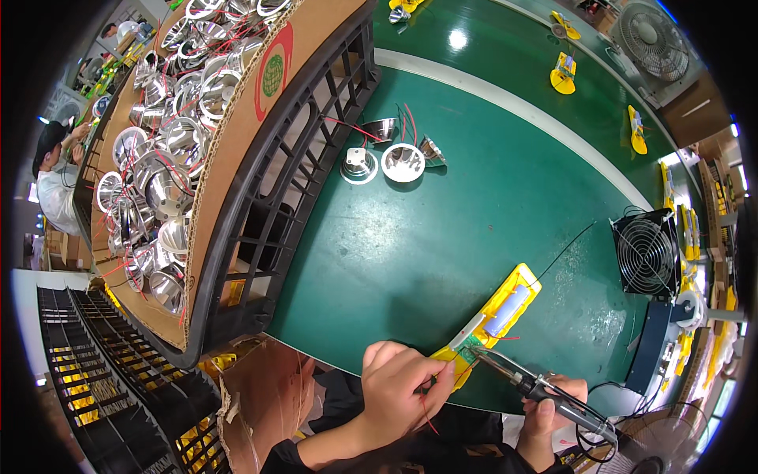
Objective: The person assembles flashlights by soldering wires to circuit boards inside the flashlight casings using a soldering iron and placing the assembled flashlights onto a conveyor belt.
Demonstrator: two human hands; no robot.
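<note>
Clearances around yellow case [496,302] on green table [371,229]

The case sits toward the table's near edge, slanting from lower left to upper right. It contains a blue battery [507,310] and a green board [467,353].

Right hand [553,399]: grasping a soldering iron [580,415]. The tip points at the board; contact cannot be told.

Left hand [403,383]: fingers curled at the case's lower end, a red wire [429,415] trailing beneath. What they grip cannot be told.

Left limit: wall of a black crate [207,312], beside a cardboard box [237,134] filled with silver cups [183,141].
Right limit: black fan [646,253].
Far limit: curved white rail [505,92].
Open room: bare middle of the table, between the case and four loose cups [403,163] at far left.
</note>
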